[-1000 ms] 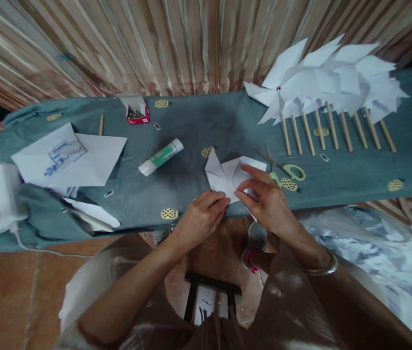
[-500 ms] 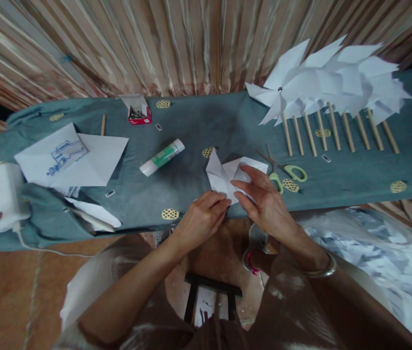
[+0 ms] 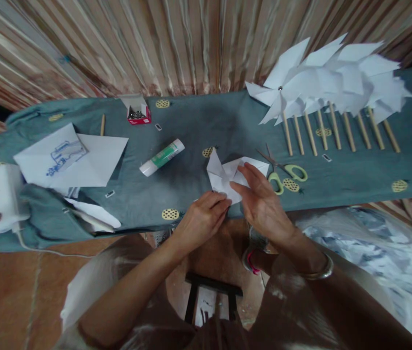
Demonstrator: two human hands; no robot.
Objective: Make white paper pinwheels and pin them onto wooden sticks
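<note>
A white paper pinwheel [image 3: 218, 177], partly folded, lies near the table's front edge with one blade standing up at its left. My left hand [image 3: 206, 211] is closed at its near side, fingertips pinching the paper by the centre. From the right, my right hand [image 3: 264, 199] has thumb and fingers around a curled flap of the same pinwheel, bending it; the fingers partly hide the flap. Just right of the pinwheel lie scissors [image 3: 293, 171] with green handles, blades apart. A white and green glue stick [image 3: 162, 157] lies to its left.
Finished pinwheels [image 3: 322, 87] on wooden sticks overlap at the back right. A small red box [image 3: 140, 116] of metal pins stands open behind the glue. Paper sheets [image 3: 100, 160], a pen [image 3: 93, 220] and a white power adapter [image 3: 0, 197] are left. A bag of paper [image 3: 381, 253] sits below right.
My right hand has shifted slightly, its fingers drawn closer together on the flap. My left hand stays at the same spot on the paper.
</note>
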